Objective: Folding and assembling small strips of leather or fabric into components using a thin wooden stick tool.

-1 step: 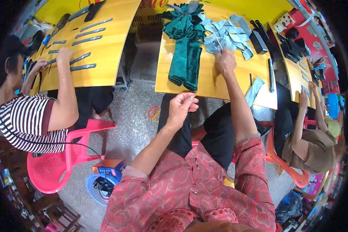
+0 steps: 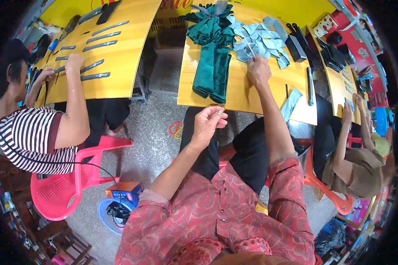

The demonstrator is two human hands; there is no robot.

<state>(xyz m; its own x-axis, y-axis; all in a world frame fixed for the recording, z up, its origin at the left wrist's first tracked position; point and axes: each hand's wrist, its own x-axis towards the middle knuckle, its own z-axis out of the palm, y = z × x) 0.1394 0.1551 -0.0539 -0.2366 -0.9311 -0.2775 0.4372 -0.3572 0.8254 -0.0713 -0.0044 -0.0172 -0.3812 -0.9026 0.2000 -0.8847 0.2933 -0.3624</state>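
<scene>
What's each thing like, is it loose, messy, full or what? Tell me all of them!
Left hand: fingers curled near the yellow table's edge; can't tell if it holds anything
Right hand: at the grey-blue fabric pieces; grip unclear
Green velvet fabric: gathered at top, lower part lying flat
Grey-blue fabric pieces: loose, overlapping
Grey-blue fabric strip: lying apart
Pink plastic chair: occupied
Blue basket: dark things inside

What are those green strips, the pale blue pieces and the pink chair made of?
Green strips: probably velvet; folds show a soft sheen. Pale blue pieces: likely thin fabric, smooth, slightly shiny; fibre unclear. Pink chair: apparently moulded plastic, smooth gloss, with a perforated panel.
</scene>
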